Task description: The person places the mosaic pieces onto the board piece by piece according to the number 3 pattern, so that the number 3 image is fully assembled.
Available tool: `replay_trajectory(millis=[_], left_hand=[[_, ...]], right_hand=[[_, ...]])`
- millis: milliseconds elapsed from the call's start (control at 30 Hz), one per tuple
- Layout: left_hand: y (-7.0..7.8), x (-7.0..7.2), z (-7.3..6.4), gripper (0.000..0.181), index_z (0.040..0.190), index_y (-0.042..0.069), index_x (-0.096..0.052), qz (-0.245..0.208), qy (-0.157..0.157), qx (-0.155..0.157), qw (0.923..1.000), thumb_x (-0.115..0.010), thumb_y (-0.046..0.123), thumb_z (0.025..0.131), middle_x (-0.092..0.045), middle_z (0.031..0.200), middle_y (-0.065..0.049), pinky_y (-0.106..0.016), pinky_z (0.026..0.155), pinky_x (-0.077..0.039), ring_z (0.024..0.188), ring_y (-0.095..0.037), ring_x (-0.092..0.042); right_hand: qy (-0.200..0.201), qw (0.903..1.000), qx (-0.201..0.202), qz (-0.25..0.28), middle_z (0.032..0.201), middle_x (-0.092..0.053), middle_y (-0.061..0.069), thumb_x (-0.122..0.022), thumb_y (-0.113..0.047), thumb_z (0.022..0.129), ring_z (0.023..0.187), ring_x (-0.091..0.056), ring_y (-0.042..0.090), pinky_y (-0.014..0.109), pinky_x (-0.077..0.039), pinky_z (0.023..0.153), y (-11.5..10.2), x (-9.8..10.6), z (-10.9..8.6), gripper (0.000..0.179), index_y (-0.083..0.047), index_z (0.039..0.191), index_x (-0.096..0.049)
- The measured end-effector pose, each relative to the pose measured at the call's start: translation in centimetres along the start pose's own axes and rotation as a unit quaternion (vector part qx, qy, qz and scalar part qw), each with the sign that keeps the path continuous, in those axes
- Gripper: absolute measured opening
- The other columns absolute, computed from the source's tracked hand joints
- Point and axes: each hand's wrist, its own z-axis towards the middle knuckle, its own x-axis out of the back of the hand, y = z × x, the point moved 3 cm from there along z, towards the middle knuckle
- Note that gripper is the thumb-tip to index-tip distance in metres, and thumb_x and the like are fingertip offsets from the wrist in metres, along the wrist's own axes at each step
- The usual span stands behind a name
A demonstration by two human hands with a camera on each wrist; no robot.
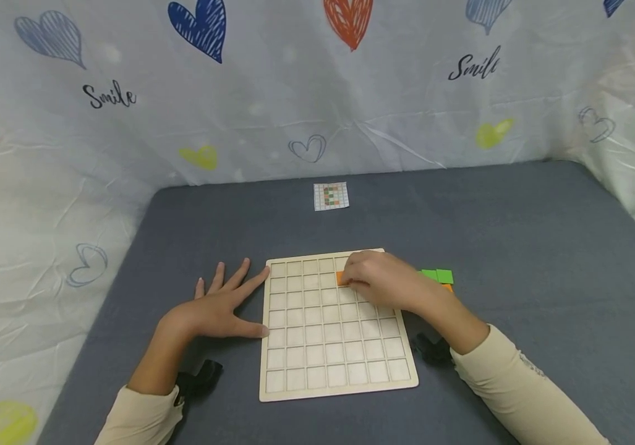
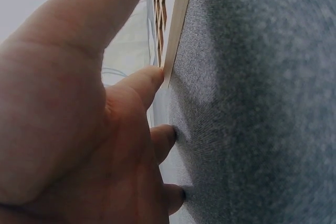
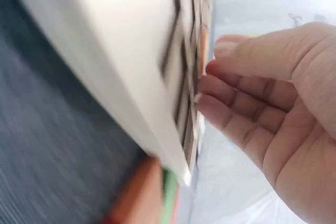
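Note:
A light wooden grid board (image 1: pixel 323 395) lies on the dark cloth between both hands. My left hand (image 1: pixel 214 312) is spread out on its left side, with thumb and index fingertips touching the frame's edge. In the left wrist view that index finger (image 2: pixel 144 80) meets the board's side. Over the upper right of the grid, my right hand (image 1: pixel 381 278) has its thumb and fingers curled at an orange tile (image 1: pixel 341 278), hiding part of it. The right wrist view shows the orange tile (image 3: pixel 203 51) at the board's surface beside the thumb (image 3: pixel 247 53).
Green tiles (image 1: pixel 444 276) and an orange one (image 1: pixel 447 288) lie right of the board, partly behind my right forearm. A small printed pattern card (image 1: pixel 331 196) lies beyond the board. Behind the dark-covered table (image 1: pixel 517 235) hangs a white curtain (image 1: pixel 272 80) with hearts.

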Motion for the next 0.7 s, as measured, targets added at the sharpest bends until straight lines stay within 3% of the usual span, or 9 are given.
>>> replay_trajectory(millis=[100, 233, 433, 700], left_hand=[[0.2, 0.0, 0.2, 0.111, 0.163, 0.032, -0.01, 0.003, 0.002, 0.0, 1.0, -0.073, 0.068, 0.08, 0.007, 0.167, -0.013, -0.076, 0.103, 0.014, 0.144, -0.049, 0.023], [0.2, 0.1, 0.3, 0.111, 0.163, 0.031, -0.01, 0.005, 0.001, 0.0, 1.0, -0.073, 0.068, 0.079, 0.007, 0.167, -0.013, -0.076, 0.103, 0.014, 0.144, -0.048, 0.023], [0.1, 0.1, -0.1, 0.11, 0.163, 0.031, -0.01, -0.003, -0.001, -0.001, 1.0, -0.073, 0.067, 0.08, 0.008, 0.167, -0.013, -0.076, 0.102, 0.015, 0.144, -0.048, 0.023], [0.2, 0.0, -0.1, 0.111, 0.163, 0.031, -0.011, -0.003, 0.002, -0.001, 1.0, -0.074, 0.067, 0.08, 0.006, 0.167, -0.013, -0.076, 0.103, 0.014, 0.144, -0.049, 0.022]], right_hand=[[-0.009, 0.9992, -0.038, 0.002, 0.097, -0.068, -0.001, -0.067, 0.005, 0.089, 0.086, -0.062, 0.014, 0.033, -0.053, 0.076, 0.7, 1.4, -0.7, 0.019, -0.01, 0.097, -0.078], [-0.055, 0.9923, -0.111, 0.007, 0.086, -0.063, -0.001, -0.065, 0.004, 0.091, 0.072, -0.054, 0.013, 0.033, -0.048, 0.066, 2.1, 3.6, -2.0, 0.015, -0.009, 0.089, -0.073], [-0.138, 0.9653, -0.22, 0.027, 0.073, -0.048, 0.0, -0.061, 0.008, 0.084, 0.066, -0.044, 0.016, 0.033, -0.036, 0.061, 3.7, 5.9, -3.9, 0.021, -0.012, 0.077, -0.059], [-0.182, 0.9318, -0.314, -0.004, 0.069, -0.033, 0.001, -0.056, 0.014, 0.074, 0.062, -0.031, 0.018, 0.032, -0.025, 0.056, 5.7, 6.6, -5.9, 0.027, -0.011, 0.069, -0.045]])
